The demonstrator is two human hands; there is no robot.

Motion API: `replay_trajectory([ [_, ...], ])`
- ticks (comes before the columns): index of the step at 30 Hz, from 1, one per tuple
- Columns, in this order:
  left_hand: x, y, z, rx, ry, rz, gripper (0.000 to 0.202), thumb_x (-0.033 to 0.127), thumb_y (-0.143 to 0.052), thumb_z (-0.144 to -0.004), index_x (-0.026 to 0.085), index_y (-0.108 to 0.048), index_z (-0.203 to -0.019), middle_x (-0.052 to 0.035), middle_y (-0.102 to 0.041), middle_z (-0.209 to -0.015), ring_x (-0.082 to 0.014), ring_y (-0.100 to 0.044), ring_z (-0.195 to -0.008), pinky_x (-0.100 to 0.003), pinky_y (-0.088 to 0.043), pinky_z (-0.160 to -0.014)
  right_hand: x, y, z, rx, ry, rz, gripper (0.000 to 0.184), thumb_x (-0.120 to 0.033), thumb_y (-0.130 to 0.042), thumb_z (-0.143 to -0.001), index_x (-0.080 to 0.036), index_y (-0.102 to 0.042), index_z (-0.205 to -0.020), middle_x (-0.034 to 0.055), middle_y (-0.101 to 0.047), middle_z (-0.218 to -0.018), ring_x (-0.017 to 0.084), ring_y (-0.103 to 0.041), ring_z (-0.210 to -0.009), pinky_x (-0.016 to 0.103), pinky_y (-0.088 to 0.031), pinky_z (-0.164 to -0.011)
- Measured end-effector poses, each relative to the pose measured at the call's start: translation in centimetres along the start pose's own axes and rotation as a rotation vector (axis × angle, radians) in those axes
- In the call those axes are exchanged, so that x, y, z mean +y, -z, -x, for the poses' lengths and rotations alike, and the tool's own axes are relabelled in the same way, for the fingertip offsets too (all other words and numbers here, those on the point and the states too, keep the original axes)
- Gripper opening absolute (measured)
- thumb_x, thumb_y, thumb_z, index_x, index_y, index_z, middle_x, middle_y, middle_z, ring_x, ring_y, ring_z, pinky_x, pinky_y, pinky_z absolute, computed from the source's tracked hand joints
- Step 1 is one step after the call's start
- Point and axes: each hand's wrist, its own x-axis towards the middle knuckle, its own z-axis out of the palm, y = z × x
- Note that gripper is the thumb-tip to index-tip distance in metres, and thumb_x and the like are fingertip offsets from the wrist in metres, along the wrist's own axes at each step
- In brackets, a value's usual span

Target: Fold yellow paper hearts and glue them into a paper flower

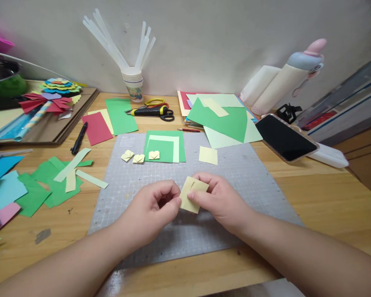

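Observation:
A small pale yellow square of paper, with a crease across it, is held up over the grey cutting mat. My right hand pinches it, thumb on the face and fingers behind. At its left corner, the thumb and curled fingers of my left hand close on the edge. Beyond my hands lies another yellow paper square, flat on the mat. Folded paper hearts sit farther left: one heart, a second heart, and a third heart resting on stacked green squares.
Green scraps and paper strips cover the table's left. Behind the mat are a utility knife, scissors, a cup of straws and stacked coloured paper. A phone and a bottle stand right.

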Motion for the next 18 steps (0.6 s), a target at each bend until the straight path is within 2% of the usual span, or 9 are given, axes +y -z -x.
replay_trajectory([
  [10,0.47,0.24,0.12,-0.032,0.030,-0.002,0.020,0.025,-0.048,-0.077,0.020,-0.040,-0.060,0.0074,-0.032,-0.055,-0.0091,-0.029,-0.053,-0.024,-0.023,-0.050,-0.03,-0.06,0.04,-0.011,-0.039,-0.032,0.008,-0.020,-0.060,-0.070,-0.016,-0.053,-0.069,-0.0057,-0.049,-0.061,0.007,-0.041,-0.055,0.021,-0.033,-0.053],
  [13,0.53,0.22,0.24,-0.040,0.035,0.014,0.024,0.030,-0.047,-0.079,0.020,-0.040,-0.058,0.0068,-0.034,-0.055,-0.0096,-0.031,-0.054,-0.024,-0.024,-0.051,-0.19,-0.11,-0.02,-0.059,-0.086,-0.028,0.007,-0.019,-0.059,-0.068,-0.017,-0.052,-0.068,-0.0057,-0.050,-0.059,0.007,-0.043,-0.054,0.021,-0.034,-0.052],
  [18,0.50,0.14,0.12,0.015,-0.003,-0.013,0.027,0.032,-0.048,-0.082,0.019,-0.043,-0.059,0.0059,-0.038,-0.057,-0.0103,-0.035,-0.056,-0.024,-0.028,-0.054,-0.09,-0.23,-0.12,-0.121,-0.127,-0.036,0.005,-0.017,-0.057,-0.067,-0.018,-0.052,-0.067,-0.0054,-0.052,-0.057,0.008,-0.047,-0.053,0.021,-0.034,-0.051],
])
